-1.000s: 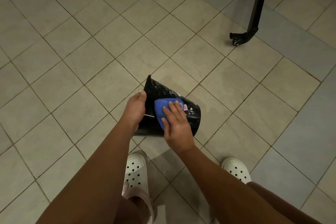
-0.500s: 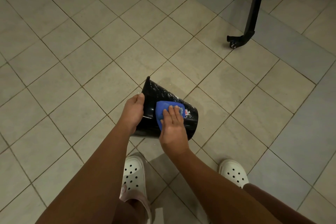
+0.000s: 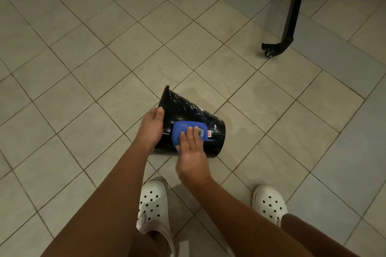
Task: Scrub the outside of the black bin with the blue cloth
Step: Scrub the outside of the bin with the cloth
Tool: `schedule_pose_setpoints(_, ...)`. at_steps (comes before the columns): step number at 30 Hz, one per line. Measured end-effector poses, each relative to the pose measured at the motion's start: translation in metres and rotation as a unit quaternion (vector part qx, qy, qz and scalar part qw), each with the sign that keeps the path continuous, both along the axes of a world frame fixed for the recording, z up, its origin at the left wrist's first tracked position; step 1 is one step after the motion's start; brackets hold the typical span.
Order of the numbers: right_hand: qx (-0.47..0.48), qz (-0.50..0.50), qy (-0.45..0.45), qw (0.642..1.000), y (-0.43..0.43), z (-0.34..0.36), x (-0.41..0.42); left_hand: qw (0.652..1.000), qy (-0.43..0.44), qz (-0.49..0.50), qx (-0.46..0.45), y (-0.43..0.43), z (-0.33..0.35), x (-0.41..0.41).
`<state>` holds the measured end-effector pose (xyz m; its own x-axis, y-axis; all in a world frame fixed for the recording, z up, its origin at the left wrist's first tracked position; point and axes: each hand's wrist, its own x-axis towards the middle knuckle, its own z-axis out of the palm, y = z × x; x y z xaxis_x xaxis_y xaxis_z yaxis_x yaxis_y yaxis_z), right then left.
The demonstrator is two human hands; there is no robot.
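Note:
The black bin (image 3: 188,110) lies on its side on the tiled floor, its wide rim toward the left and its base toward the right, with white soapy streaks on its wall. My left hand (image 3: 151,127) grips the rim, thumb on the outside. The blue cloth (image 3: 183,129) lies flat on the bin's upper side. On top of the cloth my right hand (image 3: 191,148) presses with straight fingers. A small red and white label (image 3: 209,133) shows just right of the cloth.
A black furniture leg with a caster (image 3: 269,51) stands at the upper right. My two white clogs (image 3: 153,204) (image 3: 269,204) are on the floor below the bin. A wet patch (image 3: 238,129) darkens the tiles right of the bin.
My right hand has slid the blue cloth a short way leftward and toward me along the bin's side. The left hand keeps its hold on the rim.

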<state>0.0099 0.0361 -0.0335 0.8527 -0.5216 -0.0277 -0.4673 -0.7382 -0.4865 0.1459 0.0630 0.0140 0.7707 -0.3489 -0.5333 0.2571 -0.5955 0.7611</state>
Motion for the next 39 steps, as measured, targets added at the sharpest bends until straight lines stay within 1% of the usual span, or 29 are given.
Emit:
schedule_pose_setpoints(2, -0.015, 0.010, -0.021, 1.000, -0.007, 0.002, 0.010, 1.000, 0.006, -0.002, -0.004, -0.002, 0.001, -0.001)
schedule_pose_setpoints(3, 0.001, 0.002, -0.023, 1.000, -0.014, 0.003, 0.014, 1.000, 0.006, -0.002, -0.005, -0.002, 0.001, -0.002)
schedule_pose_setpoints(6, 0.066, -0.045, 0.021, 0.997, -0.038, 0.003, 0.010, 1.000, 0.001, 0.001, -0.008, -0.003, -0.001, -0.002)
schedule_pose_setpoints(9, 0.076, -0.058, 0.021, 0.995, -0.024, 0.007, 0.000, 1.000, 0.008, 0.006, -0.010, -0.001, -0.002, 0.001)
schedule_pose_setpoints(11, 0.057, -0.024, 0.009, 0.998, -0.007, 0.010, -0.002, 0.999, 0.031, 0.011, -0.010, 0.001, -0.002, 0.004)
schedule_pose_setpoints(14, 0.003, 0.010, -0.006, 1.000, -0.008, 0.009, -0.002, 0.995, 0.094, 0.034, -0.002, 0.006, -0.002, 0.009)
schedule_pose_setpoints(16, -0.003, 0.014, -0.022, 1.000, -0.019, 0.005, -0.006, 0.989, 0.137, 0.061, -0.002, 0.006, -0.001, 0.011)
schedule_pose_setpoints(18, -0.006, 0.027, -0.026, 0.999, -0.027, 0.001, -0.009, 0.987, 0.149, 0.063, 0.004, 0.003, 0.000, 0.009)
schedule_pose_setpoints(22, -0.006, 0.054, -0.057, 0.997, -0.034, -0.008, -0.014, 0.992, 0.117, 0.047, 0.015, -0.004, 0.001, 0.005)
schedule_pose_setpoints(25, -0.014, 0.052, -0.062, 0.997, -0.040, -0.010, -0.013, 0.989, 0.132, 0.061, 0.024, -0.008, 0.000, 0.006)
schedule_pose_setpoints(28, 0.018, 0.063, -0.062, 0.996, -0.040, -0.009, -0.011, 0.986, 0.145, 0.080, 0.025, -0.008, -0.001, 0.008)
schedule_pose_setpoints(34, -0.020, 0.030, -0.072, 0.997, -0.018, -0.011, -0.017, 0.998, 0.050, 0.042, 0.009, -0.013, -0.001, 0.003)
schedule_pose_setpoints(37, -0.027, 0.059, -0.057, 0.996, -0.026, -0.012, -0.014, 0.998, 0.043, 0.048, 0.007, -0.010, -0.005, 0.002)
schedule_pose_setpoints(39, -0.008, 0.015, -0.032, 0.999, -0.033, -0.013, -0.012, 0.998, 0.034, 0.060, 0.010, -0.008, -0.005, 0.001)
